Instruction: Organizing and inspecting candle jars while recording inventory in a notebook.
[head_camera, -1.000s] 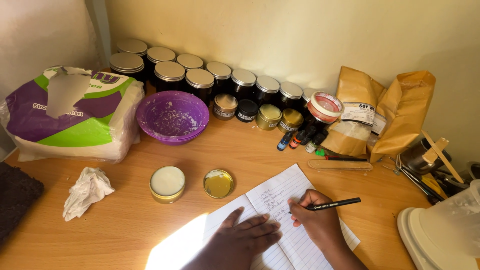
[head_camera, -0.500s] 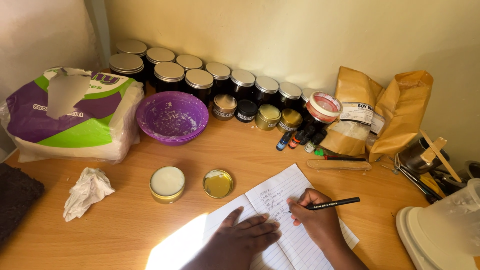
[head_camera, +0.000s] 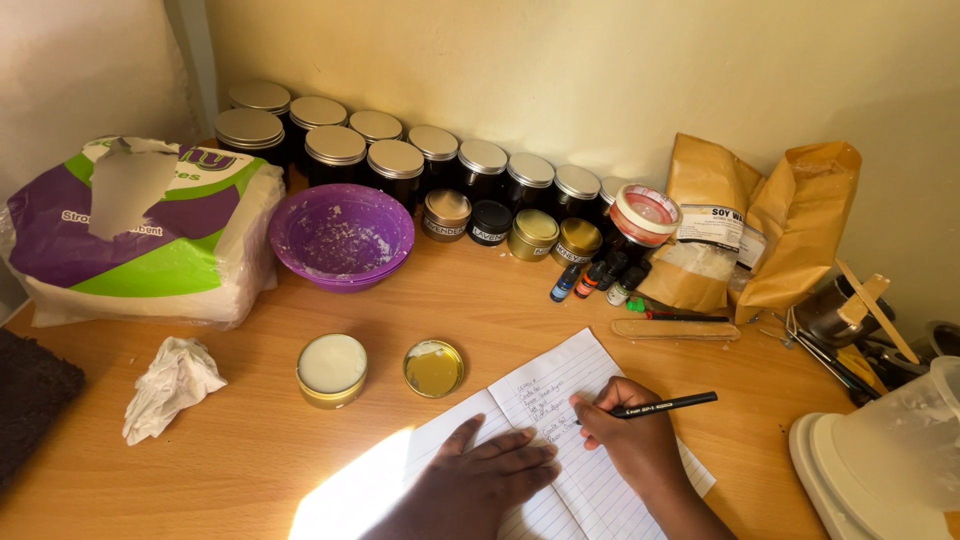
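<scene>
Both wrists (head_camera: 690, 510) and notebook (head_camera: 560, 440) leave frame.

Right hand (head_camera: 635, 445): grips black pen (head_camera: 665, 405), tip on lined notebook (head_camera: 560, 400).
Left hand (head_camera: 480, 480): flat on notebook.
Nearby: open gold tin (head_camera: 332, 369), lid (head_camera: 433, 368), purple bowl (head_camera: 342, 238).

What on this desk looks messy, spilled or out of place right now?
The purple bowl is smeared with whitish residue inside. A crumpled tissue lies loose on the desk left of the open gold tin, whose lid lies apart beside it. The tissue pack is torn open on top. The hands on the notebook look ordinary.
</scene>
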